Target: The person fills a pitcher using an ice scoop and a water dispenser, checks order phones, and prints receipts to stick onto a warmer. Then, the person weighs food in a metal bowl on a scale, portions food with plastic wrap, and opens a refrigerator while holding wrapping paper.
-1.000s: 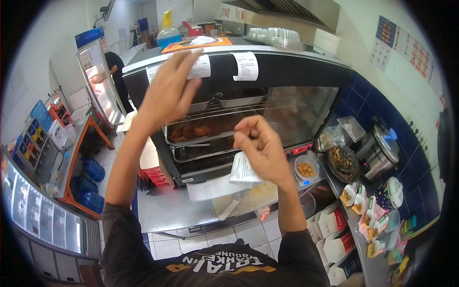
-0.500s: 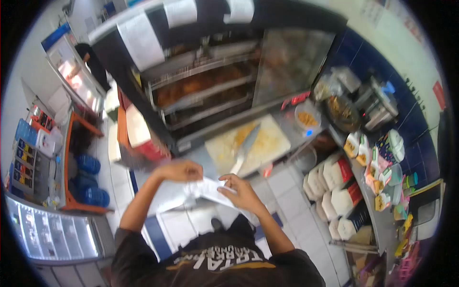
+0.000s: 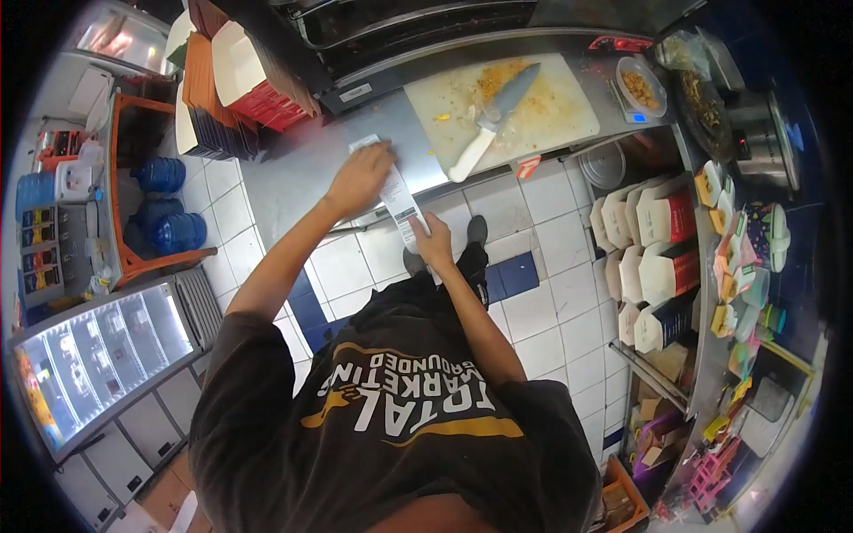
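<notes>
A long white printed paper slip [image 3: 402, 206] stretches from the steel counter [image 3: 293, 173] over its front edge. My left hand [image 3: 362, 178] lies over the slip's upper part at the counter, its fingers closed together on it. Lower down, my right hand [image 3: 433, 240] pinches the slip's bottom end in front of the counter. To the right of the slip, a knife [image 3: 498, 115] with a white handle rests on a white cutting board [image 3: 573, 111] strewn with yellowish crumbs.
Stacked red and white boxes [image 3: 267, 102] stand at the counter's left. A food bowl on a scale [image 3: 640, 89] is right of the board. Open white boxes [image 3: 631, 213] fill a shelf at the right. Blue water bottles [image 3: 178, 233] sit under the orange-framed table [image 3: 115, 178].
The view has tilted down from the warming cabinet. Both hands have come down from in front of it, and the slip is now stretched out straight between them at the counter's edge.
</notes>
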Tool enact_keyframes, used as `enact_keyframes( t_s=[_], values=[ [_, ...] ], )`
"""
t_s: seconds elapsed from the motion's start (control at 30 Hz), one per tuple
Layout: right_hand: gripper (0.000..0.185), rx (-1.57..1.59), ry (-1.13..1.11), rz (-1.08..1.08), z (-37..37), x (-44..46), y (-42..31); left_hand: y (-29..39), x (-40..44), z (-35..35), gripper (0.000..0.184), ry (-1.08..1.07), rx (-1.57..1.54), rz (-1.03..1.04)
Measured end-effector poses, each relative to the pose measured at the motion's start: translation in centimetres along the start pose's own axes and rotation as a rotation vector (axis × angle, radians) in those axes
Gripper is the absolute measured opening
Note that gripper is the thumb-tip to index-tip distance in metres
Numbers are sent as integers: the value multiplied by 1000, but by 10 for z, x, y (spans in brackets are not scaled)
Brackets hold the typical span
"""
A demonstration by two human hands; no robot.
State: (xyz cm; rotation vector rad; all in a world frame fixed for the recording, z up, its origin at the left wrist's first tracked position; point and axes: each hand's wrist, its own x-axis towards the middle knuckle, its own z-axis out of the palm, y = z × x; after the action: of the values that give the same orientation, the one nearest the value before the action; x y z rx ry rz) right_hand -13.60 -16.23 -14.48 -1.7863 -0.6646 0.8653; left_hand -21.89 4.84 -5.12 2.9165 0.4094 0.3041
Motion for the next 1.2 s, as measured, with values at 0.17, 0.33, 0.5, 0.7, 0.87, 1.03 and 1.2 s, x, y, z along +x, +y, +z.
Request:
enact_keyframes(
  t_s=[0.17, 0.33, 0.5, 0.7, 0.87, 1.03, 1.2],
  values=[
    [25, 71, 24, 16, 2, -8, 14, 21, -30, 3, 56, -212, -66, 169],
    [22, 250, 51, 57, 7, -18, 38, 12, -22, 1, 60, -294, -8, 191],
    [25, 497, 71, 179, 4, -27, 46, 4, -20, 1, 58, -365, -12, 243],
    [26, 481, -86, 223, 44, 0, 67, 0, -20, 6, 59, -337, -76, 270],
    [33, 5, -36, 236, 82, 11, 118, 4, -18, -5, 63, -354, -60, 283],
    [24, 169, 123, 63, -2, -25, 39, 11, -42, 11, 51, -141, -140, 231],
    [17, 235, 152, -91, -35, -22, -32, 46, -59, -13, 24, 119, -450, -435]
  ],
)
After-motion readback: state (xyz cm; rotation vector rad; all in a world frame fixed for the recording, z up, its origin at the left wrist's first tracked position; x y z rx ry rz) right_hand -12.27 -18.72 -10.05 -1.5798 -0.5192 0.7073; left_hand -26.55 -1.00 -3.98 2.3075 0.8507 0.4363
